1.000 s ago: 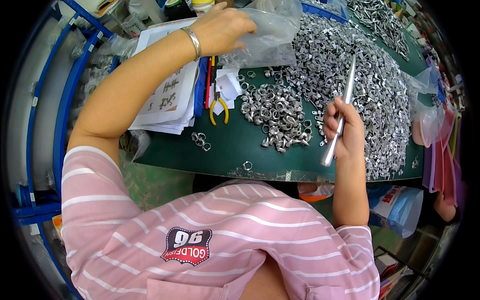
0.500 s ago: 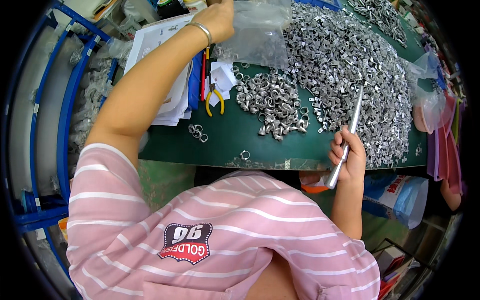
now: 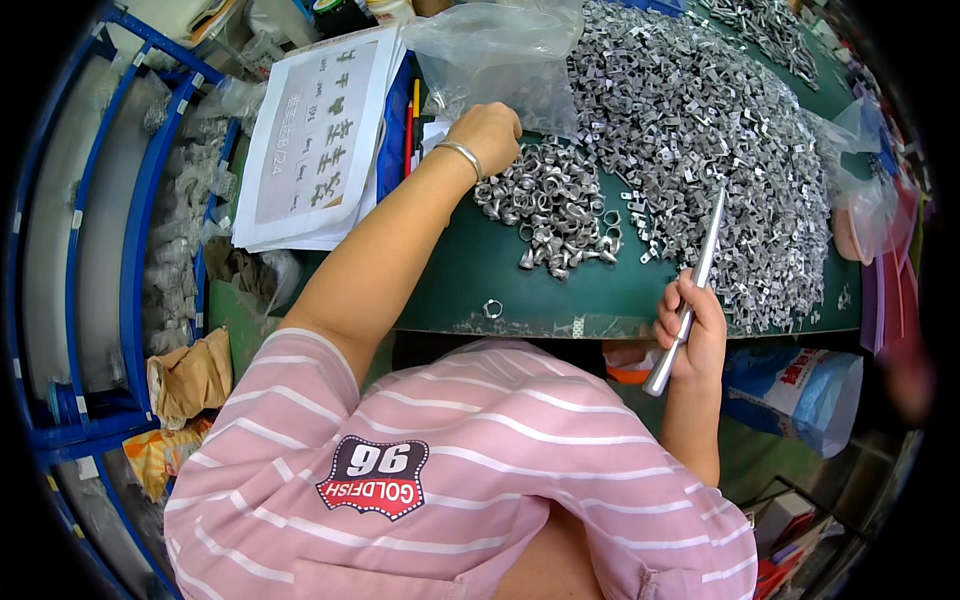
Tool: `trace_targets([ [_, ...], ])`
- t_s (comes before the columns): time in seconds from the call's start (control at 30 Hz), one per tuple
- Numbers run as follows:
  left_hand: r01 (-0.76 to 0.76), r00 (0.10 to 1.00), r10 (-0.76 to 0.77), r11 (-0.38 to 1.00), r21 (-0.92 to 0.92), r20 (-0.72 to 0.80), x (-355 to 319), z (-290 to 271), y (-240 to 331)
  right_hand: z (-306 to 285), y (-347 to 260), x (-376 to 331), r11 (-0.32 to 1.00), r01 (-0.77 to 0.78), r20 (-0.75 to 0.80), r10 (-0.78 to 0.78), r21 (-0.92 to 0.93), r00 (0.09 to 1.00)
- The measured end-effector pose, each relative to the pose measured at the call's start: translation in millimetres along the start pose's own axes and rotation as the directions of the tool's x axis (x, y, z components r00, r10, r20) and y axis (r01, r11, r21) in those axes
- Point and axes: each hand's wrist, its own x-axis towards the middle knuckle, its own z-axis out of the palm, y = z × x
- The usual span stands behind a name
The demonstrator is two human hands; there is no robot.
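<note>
Head view, looking down past a pink striped shirt to a green bench. Nearest, at the bench's near edge toward its right end, the right hand is curled shut around a long tapered metal rod; the rod's blunt end hangs below the hand, off the bench edge, and its thin end slants up and away over the edge of the large heap. A single metal ring lies alone close to the near edge, left of that hand and well apart from it. Below the bench's right end sits a blue plastic bag.

Farther in, near the middle of the bench, lies a small pile of metal rings. The left hand, with a silver bangle on its wrist, is closed as a loose fist at the far left edge of this pile, touching the lower edge of a clear plastic bag; whether it grips the bag or a ring cannot be told. Beside the pile to the right, a large heap of small metal parts spreads to the far edge and right end of the bench.

At the left end lies a stack of printed paper sheets, with red and yellow pens between it and the left hand. Left of the bench stands a blue metal rack.
</note>
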Motion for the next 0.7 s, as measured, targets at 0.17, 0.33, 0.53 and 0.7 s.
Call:
trace_targets([
  [0.17,-0.076,0.937,-0.017,0.965,-0.251,-0.350,28,23,-8,0,4,-5,0.999,0.038,0.038,-0.037,-0.032,0.999],
  [0.33,-0.137,0.899,0.078,0.985,-0.107,-0.431,42,47,-9,2,8,-4,0.998,0.028,0.077,-0.023,-0.060,0.997],
  [0.53,-0.043,0.973,0.004,0.985,-0.166,-0.231,39,49,-6,5,8,-3,0.994,0.027,0.044,-0.023,-0.104,0.999],
  [0.7,-0.190,0.945,0.125,0.961,-0.198,-0.302,39,50,-3,3,10,0,0.998,0.009,0.050,-0.006,-0.056,0.999],
])
